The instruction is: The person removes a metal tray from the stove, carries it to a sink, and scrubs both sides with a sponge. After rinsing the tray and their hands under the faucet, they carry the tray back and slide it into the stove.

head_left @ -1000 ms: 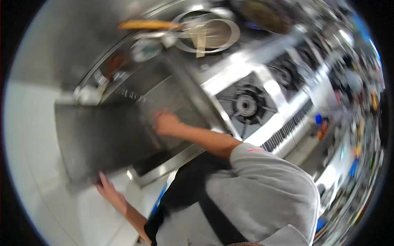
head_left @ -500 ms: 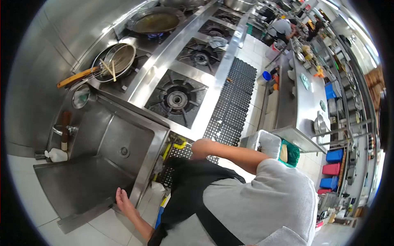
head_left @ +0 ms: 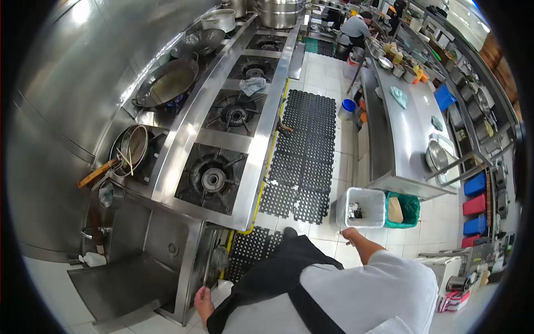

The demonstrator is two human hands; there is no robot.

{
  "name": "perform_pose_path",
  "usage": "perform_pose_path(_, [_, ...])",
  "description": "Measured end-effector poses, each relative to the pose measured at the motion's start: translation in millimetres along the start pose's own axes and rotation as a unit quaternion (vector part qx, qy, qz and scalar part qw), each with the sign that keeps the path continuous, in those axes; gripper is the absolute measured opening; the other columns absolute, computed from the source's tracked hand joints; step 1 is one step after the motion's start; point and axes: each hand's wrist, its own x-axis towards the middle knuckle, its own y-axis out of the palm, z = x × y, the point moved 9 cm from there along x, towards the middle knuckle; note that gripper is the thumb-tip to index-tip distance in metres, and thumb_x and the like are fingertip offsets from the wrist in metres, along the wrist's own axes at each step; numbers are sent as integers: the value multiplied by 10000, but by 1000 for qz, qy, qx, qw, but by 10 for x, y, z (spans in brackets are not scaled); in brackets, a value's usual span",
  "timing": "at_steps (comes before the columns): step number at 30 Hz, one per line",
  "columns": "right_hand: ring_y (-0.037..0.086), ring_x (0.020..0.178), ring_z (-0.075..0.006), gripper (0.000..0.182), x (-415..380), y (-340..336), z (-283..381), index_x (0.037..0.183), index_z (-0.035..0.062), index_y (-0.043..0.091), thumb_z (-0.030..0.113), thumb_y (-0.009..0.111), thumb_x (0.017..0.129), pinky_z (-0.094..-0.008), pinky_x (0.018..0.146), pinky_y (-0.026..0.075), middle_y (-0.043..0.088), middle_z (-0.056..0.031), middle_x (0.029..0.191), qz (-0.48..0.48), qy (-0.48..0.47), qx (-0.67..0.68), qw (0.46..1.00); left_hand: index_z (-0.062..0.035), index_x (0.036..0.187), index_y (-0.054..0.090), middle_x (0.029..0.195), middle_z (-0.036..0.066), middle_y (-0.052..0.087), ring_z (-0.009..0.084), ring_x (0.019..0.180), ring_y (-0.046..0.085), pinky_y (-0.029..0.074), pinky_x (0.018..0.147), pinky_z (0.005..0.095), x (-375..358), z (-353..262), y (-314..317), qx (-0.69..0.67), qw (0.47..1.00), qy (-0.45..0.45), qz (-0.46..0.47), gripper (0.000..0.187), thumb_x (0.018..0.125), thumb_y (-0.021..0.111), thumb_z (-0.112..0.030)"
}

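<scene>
My left hand (head_left: 204,302) hangs low beside the black apron (head_left: 267,270), just right of the steel sink stand (head_left: 186,278). Its fingers are loosely bent, with nothing seen in them. Out in front of my body on the other side is my right hand (head_left: 350,237), empty, its fingers loosely curled and partly apart. The nearest thing to it is a white bin with a clear liner (head_left: 361,195), just beyond the fingertips in this view. A green-lined bin (head_left: 410,209) stands against that one.
A row of gas burners (head_left: 213,179) runs along the left, with a large wok (head_left: 167,83) over a blue flame behind. Black rubber mats (head_left: 305,150) cover the aisle floor. To the right is a steel counter (head_left: 414,145). Another person (head_left: 356,30) works at the far end.
The view has turned and shifted right, bringing more of the aisle in. My right hand has swung from near the stove corner out toward the bins. The left hand has dropped back from the sink.
</scene>
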Motion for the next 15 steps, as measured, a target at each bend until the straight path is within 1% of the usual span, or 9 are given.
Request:
perform_pose_path(2, [630, 1001, -392, 428, -231, -304, 253, 1210, 15, 592, 310, 652, 907, -519, 650, 597, 590, -154, 1211, -8, -4, 17, 1000, 31, 1140, 653, 1103, 154, 668, 234, 1037, 619, 460, 935, 330, 45, -453, 581, -65, 992, 52, 95, 338, 895, 672, -202])
perform_pose_path(3, [635, 990, -387, 422, -107, -368, 248, 1184, 24, 607, 330, 666, 900, -521, 618, 584, 617, -154, 1147, -23, -11, 60, 998, 41, 1121, 651, 1105, 146, 668, 229, 1039, 619, 460, 933, 328, 3, -860, 844, -51, 982, 142, 114, 323, 895, 673, -189])
perform_pose_path(4, [637, 988, -383, 419, 357, -445, 424, 1162, 39, 620, 351, 678, 889, -541, 592, 557, 628, -139, 1075, -39, -198, -220, 954, 38, 1107, 656, 1107, 141, 668, 224, 1035, 619, 463, 926, 325, 45, -1123, 1164, -50, 974, 167, 142, 307, 895, 671, -185])
perform_pose_path(5, [640, 986, -379, 416, 781, -353, 380, 1140, 55, 632, 373, 691, 878, -560, 567, 529, 639, -125, 1004, -47, -365, -470, 802, 20, 1097, 662, 1120, 156, 667, 254, 1075, 611, 452, 956, 352, -61, -1625, 1469, -61, 963, 180, 192, 300, 885, 682, -191])
perform_pose_path(7, [673, 903, -362, 428, 1124, -784, 365, 1181, 101, 605, 376, 695, 865, -555, 547, 486, 631, -93, 924, -115, -374, -298, 871, -33, 1111, 678, 1174, 225, 635, 354, 1215, 539, 392, 1047, 409, -118, -2365, 1983, 46, 922, 329, 199, 323, 869, 696, -247])
perform_pose_path(8, [683, 844, -347, 434, 749, -1032, 367, 1209, 110, 577, 362, 681, 872, -521, 536, 482, 626, -93, 949, -52, -225, -25, 973, -50, 1117, 683, 1204, 236, 616, 359, 1227, 529, 389, 1052, 412, -155, -2660, 2198, 66, 911, 358, 193, 339, 865, 700, -276])
perform_pose_path(9, [694, 785, -332, 442, -34, -1311, 491, 1238, 119, 549, 349, 668, 879, -488, 524, 478, 621, -93, 974, -76, -77, 286, 952, -67, 1123, 688, 1235, 247, 598, 364, 1239, 520, 386, 1057, 414, -197, -2908, 2395, 86, 898, 387, 189, 355, 860, 703, -306])
perform_pose_path(12, [700, 709, -308, 439, -291, -1500, 279, 1279, 124, 504, 335, 614, 910, -411, 469, 444, 602, -107, 1049, -57, -34, 337, 939, -113, 1129, 697, 1306, 264, 547, 371, 1265, 493, 394, 1049, 421, -203, -3450, 2984, 117, 878, 399, 238, 387, 836, 720, -366])
perform_pose_path(15, [702, 718, -317, 412, -343, -1343, -370, 1267, 123, 507, 334, 584, 923, -445, 463, 444, 570, -117, 1122, -82, 35, 429, 899, -126, 1131, 700, 1323, 276, 529, 376, 1276, 482, 404, 1040, 425, -180, -3832, 3504, 140, 859, 410, 273, 399, 824, 731, -378])
